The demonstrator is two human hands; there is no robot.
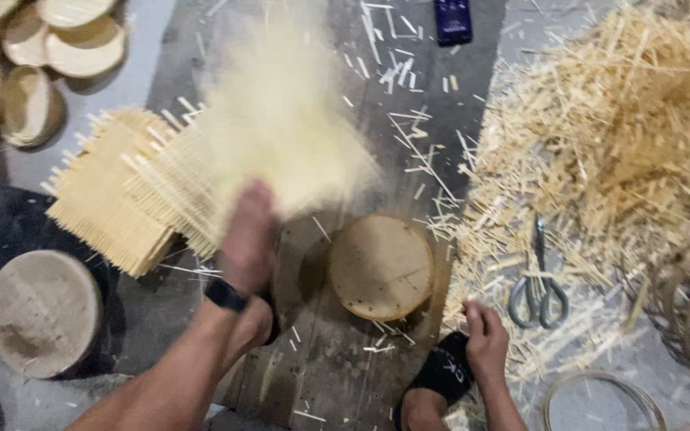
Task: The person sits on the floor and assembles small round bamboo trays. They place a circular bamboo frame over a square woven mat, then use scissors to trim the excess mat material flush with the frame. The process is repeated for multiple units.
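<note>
Left hand (247, 239), grip on blurred woven mat (281, 128); right hand (485, 335) curled, contents unclear, beside scissors (538, 286).

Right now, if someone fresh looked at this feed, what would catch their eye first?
First the pale woven mat, blurred at top centre and held by the left hand, above a stack of similar mats. Next, the big heap of bamboo offcuts filling the right side, with scissors at its lower edge. The right hand rests by a black sandal.
</note>
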